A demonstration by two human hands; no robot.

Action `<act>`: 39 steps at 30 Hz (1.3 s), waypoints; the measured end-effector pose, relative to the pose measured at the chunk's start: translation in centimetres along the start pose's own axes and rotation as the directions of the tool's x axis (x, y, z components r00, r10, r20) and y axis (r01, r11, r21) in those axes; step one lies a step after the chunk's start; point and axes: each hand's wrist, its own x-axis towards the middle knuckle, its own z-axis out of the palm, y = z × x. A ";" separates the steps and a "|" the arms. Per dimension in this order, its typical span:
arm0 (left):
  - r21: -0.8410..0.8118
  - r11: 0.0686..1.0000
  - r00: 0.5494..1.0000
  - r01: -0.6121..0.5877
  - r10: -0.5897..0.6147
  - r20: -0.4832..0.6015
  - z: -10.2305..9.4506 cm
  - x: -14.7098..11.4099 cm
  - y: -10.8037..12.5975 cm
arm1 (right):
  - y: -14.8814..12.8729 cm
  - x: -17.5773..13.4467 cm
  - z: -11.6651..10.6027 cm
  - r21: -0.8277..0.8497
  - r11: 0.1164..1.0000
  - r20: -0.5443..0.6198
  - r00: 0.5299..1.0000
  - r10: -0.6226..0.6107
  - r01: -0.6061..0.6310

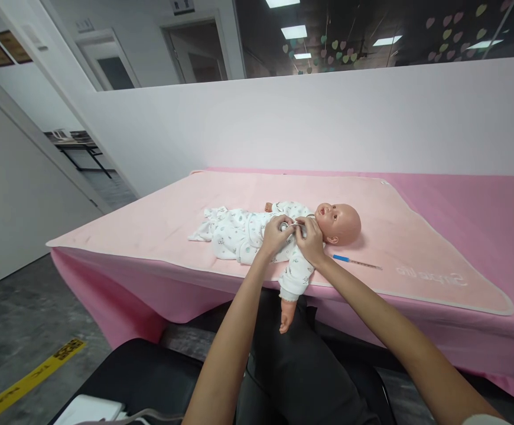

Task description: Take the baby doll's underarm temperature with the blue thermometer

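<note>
A baby doll [339, 224] lies on its back on the pink table, head to the right, in a white patterned outfit [234, 236]. Its near arm [288, 313] hangs past the table's front edge. Both hands meet over the doll's chest. My left hand [275, 235] is closed in a pinch, with a small whitish round thing partly showing at its fingers. My right hand [309, 241] pinches close beside it, near the doll's neck. What the fingertips hold is too small and covered to name. Right of my right hand lies a thin stick with a blue end [341, 258], like a glass thermometer.
A light pink mat [150, 224] covers much of the pink tablecloth [482, 224]. Behind it stands a white wall [305, 130] with glass above. A black chair [142, 372] holding a white device [88, 408] is at the lower left.
</note>
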 end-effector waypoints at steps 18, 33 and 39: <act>0.039 0.997 0.996 -0.073 0.074 -0.050 0.5 0.2 -1.0 | 0.5 0.0 0.4 0.044 0.998 -0.109 0.993 -0.036 0.041; -0.140 0.990 1.000 0.000 0.003 0.015 0.0 0.3 -0.4 | 0.5 0.1 0.3 0.056 0.998 -0.119 0.993 -0.026 0.033; -0.120 0.993 1.000 0.008 -0.006 0.009 0.0 0.1 -0.2 | 0.5 0.2 0.2 0.071 0.993 -0.146 0.986 -0.086 0.097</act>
